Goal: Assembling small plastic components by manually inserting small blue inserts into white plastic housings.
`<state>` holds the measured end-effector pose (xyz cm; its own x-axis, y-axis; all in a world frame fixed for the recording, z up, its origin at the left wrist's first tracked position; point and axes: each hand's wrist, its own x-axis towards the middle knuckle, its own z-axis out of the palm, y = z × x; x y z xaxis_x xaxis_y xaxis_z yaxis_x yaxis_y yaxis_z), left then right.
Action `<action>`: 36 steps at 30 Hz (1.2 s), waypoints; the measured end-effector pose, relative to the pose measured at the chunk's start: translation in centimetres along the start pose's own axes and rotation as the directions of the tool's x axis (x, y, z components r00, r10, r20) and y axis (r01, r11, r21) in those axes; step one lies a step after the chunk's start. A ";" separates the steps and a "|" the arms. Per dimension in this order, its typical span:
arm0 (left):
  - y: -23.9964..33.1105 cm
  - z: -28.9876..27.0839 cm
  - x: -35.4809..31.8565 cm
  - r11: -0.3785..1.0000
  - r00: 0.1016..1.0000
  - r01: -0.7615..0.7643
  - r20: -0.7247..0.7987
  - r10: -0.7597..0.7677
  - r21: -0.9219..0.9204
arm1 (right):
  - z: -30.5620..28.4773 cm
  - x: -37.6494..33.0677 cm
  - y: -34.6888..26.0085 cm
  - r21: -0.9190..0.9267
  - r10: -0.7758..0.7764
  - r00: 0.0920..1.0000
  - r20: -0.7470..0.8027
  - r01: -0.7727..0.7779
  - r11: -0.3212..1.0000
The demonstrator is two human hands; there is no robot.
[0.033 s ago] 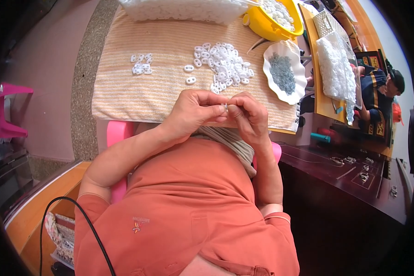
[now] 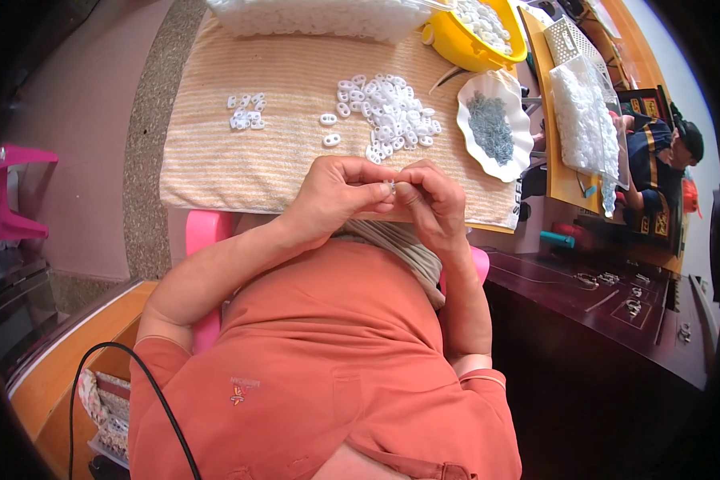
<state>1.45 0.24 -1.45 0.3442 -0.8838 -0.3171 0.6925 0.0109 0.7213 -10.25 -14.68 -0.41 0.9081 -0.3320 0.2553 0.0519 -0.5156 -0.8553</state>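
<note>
Over the near edge of the table my two hands meet at the fingertips. My left hand [image 2: 338, 194] is closed, thumb and forefinger pinched at a tiny pale, shiny piece [image 2: 392, 186]. Against the same piece press the thumb and fingers of my right hand [image 2: 438, 200]; its kind is too small to make out. Beyond them lies a loose heap of white oval plastic pieces with two holes [image 2: 392, 112]. A smaller group of white pieces [image 2: 246, 112] sits to the left. To the right, a white scalloped dish [image 2: 522, 132] holds many fine grey pieces, seemingly metal.
A striped towel [image 2: 208, 160] covers the table. At its far side stand a clear bin of white pieces [image 2: 320, 20] and a yellow basket [image 2: 448, 50]. Tweezers [image 2: 446, 78] lie near the dish. Right, another person [image 2: 656, 152] sits by a second clear bin [image 2: 588, 120].
</note>
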 end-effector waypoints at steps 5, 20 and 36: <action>0.3 0.3 0.0 1.000 1.000 -0.009 0.007 0.009 0.013 | 0.1 -0.4 0.2 0.137 0.077 0.997 -0.004 -0.075 0.988; 0.4 0.1 0.0 0.999 1.000 -0.012 -0.008 0.012 -0.034 | 0.2 -0.8 0.6 0.322 0.227 0.973 0.050 -0.231 0.918; 0.5 0.5 -0.2 0.994 0.997 -0.078 0.018 0.077 0.078 | 0.2 -0.7 0.0 0.558 0.283 0.953 0.106 -0.293 0.777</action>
<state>1.44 0.24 -0.71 0.3848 -0.8885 -0.2498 0.6120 0.0431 0.7896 -10.82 -14.26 -0.66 0.9245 -0.3783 -0.0466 0.0063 0.1374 -0.9905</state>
